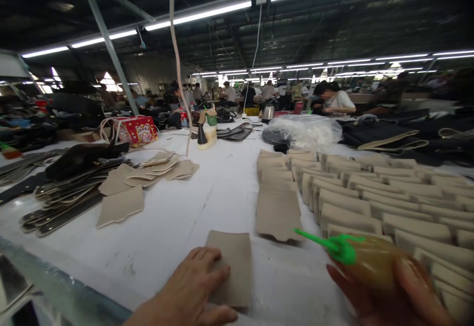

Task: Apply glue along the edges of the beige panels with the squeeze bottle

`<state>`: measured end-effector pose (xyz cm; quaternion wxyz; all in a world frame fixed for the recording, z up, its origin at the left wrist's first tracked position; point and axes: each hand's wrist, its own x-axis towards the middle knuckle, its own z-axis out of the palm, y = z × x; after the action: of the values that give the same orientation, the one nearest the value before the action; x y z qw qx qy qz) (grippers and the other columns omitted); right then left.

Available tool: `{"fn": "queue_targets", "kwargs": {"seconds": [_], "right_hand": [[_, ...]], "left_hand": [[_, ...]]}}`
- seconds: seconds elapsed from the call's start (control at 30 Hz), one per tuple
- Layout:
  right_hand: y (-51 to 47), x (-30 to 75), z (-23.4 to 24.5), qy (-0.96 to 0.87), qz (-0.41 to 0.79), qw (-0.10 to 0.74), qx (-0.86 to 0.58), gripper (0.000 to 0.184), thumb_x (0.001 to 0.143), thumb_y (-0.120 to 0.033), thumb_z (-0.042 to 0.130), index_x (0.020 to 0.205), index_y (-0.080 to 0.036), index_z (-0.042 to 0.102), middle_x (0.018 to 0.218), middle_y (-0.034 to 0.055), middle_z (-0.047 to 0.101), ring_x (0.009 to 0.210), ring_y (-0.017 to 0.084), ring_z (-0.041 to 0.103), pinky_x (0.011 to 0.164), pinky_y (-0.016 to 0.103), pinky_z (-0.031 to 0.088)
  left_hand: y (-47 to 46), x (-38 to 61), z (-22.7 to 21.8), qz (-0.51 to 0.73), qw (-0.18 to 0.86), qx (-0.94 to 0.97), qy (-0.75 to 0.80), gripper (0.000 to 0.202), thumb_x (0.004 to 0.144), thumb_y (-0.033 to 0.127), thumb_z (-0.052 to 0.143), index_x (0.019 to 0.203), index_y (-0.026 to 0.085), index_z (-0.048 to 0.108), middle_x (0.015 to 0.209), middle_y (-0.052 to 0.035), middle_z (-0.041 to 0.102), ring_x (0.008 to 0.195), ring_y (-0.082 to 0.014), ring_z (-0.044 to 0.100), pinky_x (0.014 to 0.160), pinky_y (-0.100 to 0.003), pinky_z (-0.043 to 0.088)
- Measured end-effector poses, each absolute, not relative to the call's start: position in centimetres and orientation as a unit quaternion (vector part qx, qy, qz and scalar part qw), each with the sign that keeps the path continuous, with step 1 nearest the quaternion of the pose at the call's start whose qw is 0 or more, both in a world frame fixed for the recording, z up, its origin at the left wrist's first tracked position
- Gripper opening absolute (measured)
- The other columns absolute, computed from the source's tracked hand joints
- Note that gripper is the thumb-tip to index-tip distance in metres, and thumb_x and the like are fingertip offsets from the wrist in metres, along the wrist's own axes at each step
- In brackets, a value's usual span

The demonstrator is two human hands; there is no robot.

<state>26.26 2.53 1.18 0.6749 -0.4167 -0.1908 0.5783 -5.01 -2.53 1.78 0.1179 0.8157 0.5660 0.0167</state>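
Note:
My left hand (pixel 196 286) lies with its fingers apart on the left side of a beige leather-like piece (pixel 235 266), which rests flat on the white table. In my right hand (pixel 392 291) is a squeeze bottle (pixel 374 262) of yellowish-brown content with a green nozzle (pixel 340 247); its tip points left. Thumb and fingers wrap round the bottle, which is tilted above the table's right side. Just below the nozzle tip in view lies another beige piece (pixel 277 212) with a notched near edge.
Rows of folded beige pieces (pixel 344 202) cover the right. Loose beige pieces (pixel 120 205) and stacked dark straps (pixel 70 192) lie left. Farther back are a red patterned bag (pixel 137 131), a clear plastic bag (pixel 307 131) and a metal kettle (pixel 267 112). A cord (pixel 177 59) hangs down to the table.

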Motion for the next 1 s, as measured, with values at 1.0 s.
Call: {"fn": "queue_targets", "kwargs": {"seconds": [1.0], "right_hand": [[2.1,23.1,2.3,-0.549,0.379,0.540,-0.513,0.054,0.069,-0.049,0.072,0.113,-0.024,0.053,0.093,0.0027,0.066,0.082,0.022,0.064,0.073,0.025,0.052]], "left_hand": [[1.8,0.2,1.2,-0.060,0.112,0.703,0.700,0.033,0.073,0.012,0.048,0.105,0.014,0.057,0.107,-0.0126,0.056,0.093,-0.0257,0.059,0.082,-0.038,0.048]]}}
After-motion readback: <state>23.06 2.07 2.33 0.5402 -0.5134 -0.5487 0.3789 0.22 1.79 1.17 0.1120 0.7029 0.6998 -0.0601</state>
